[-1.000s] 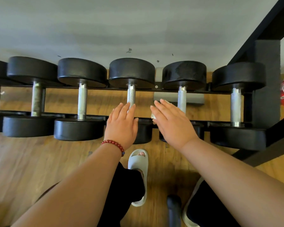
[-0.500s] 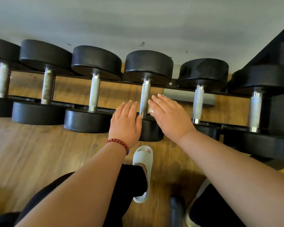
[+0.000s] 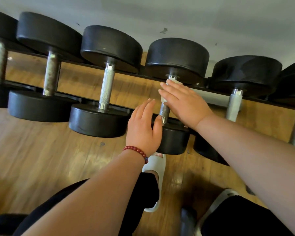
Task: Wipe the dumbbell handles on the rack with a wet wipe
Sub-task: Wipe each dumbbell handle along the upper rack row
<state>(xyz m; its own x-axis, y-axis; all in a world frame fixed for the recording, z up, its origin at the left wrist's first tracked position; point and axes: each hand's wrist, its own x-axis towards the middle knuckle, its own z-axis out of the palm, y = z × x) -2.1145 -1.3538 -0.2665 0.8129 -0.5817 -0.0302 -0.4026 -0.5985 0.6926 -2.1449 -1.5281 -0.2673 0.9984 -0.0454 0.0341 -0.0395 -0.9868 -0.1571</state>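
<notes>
My R hand (image 3: 184, 103) flat, pressing wet wipe (image 3: 174, 82) on knurled handle (image 3: 164, 110); L hand (image 3: 143, 128) open beside it; wipe's limp, prob snags on knurl; I'd wrap it round mid-handle.

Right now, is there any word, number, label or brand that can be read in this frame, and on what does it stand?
None can be read.
The dumbbell heads show no numbers or marks.
The wipe under the right hand is plain white.
The slipper shows no brand.
</notes>
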